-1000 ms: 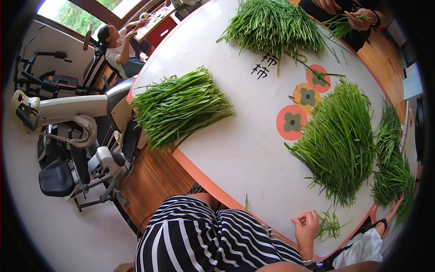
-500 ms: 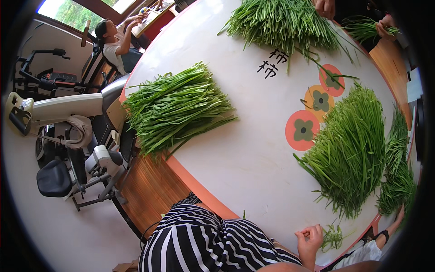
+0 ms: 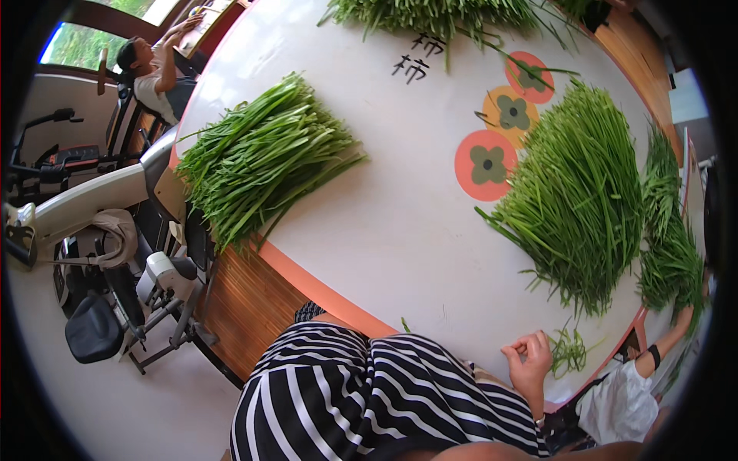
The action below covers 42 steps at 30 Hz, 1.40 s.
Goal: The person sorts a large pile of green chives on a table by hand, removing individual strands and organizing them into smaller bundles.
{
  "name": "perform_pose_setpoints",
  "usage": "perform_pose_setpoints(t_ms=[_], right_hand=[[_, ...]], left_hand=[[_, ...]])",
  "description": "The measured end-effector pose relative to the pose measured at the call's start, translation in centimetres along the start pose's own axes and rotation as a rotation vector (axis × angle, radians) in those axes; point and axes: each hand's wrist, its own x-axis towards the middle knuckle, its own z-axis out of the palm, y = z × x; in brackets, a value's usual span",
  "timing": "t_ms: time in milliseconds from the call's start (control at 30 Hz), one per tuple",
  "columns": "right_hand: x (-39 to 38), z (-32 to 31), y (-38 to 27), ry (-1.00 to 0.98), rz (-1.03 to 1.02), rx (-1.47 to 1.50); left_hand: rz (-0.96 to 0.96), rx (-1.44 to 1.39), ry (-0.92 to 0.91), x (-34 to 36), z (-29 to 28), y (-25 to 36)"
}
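Fingers loosely curled, a person's right hand [image 3: 529,363] sits at the near edge of a white counter [image 3: 384,238]; whether it pinches anything cannot be told from here, and the left hand is out of sight. Loose green blades [image 3: 569,353] lie just to its right, while the large green heap [image 3: 576,192] stretches lengthwise away, ahead and slightly right.

Head-worn fisheye, downward over table [image 3: 377,246]
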Motion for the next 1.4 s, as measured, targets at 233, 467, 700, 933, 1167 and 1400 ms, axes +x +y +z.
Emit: perform_pose_setpoints(t_ms=[233,467,700,933,1167,1400], right_hand=[[-0.1,-0.2,-1.0,0.035,0.04,0.024],[-1.1,-0.1,-0.7,0.11,-0.05,0.024],[-3.1,1.1,0.7,0.209,-0.137,0.085],[-2.9,1.1,1.5,0.174,-0.127,0.103],[-2.8,1.7,3.0,0.23,-0.172,0.074],[-2.0,1.6,3.2,0.217,-0.204,0.074]], left_hand=[[0.147,0.126,-0.097,4.9,-1.5,2.3],[0.293,0.279,-0.225,8.5,-0.5,3.4],[0.442,0.481,-0.412,10.7,0.8,4.7],[0.719,0.852,-0.363,8.3,-0.8,6.4],[0.702,0.839,-0.245,0.4,-3.0,8.9],[0.738,0.295,0.051,-6.3,-3.2,10.9]])
